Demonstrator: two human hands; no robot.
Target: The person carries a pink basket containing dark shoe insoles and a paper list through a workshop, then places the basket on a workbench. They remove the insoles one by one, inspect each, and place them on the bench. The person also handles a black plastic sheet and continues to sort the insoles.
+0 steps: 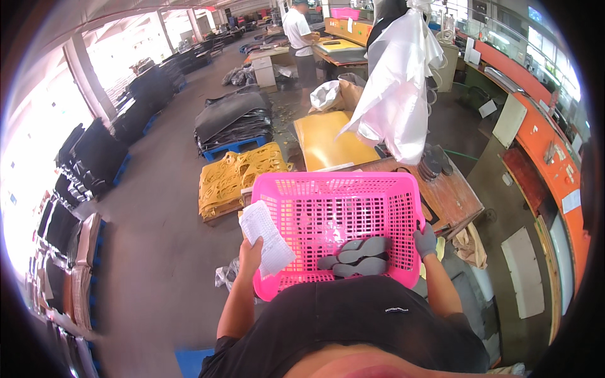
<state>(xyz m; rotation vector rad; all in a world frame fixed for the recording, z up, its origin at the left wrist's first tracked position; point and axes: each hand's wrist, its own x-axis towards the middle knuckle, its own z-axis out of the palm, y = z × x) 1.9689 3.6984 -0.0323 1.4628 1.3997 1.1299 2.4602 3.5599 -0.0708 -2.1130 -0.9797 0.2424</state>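
A pink plastic basket with slotted walls is held in front of my body. My right hand, in a grey glove, is closed on its right rim. My left hand, bare, pinches a white sheet of paper covered in a printed grid against the basket's left side. Whether its hidden fingers also hold the rim, I cannot tell. Several grey shoe soles lie in the near right part of the basket.
Beyond the basket stands a wooden table with yellow sheets and dark soles. A stack of yellow cut-out sheets and a black stack on a blue pallet are ahead left. A person stands farther off.
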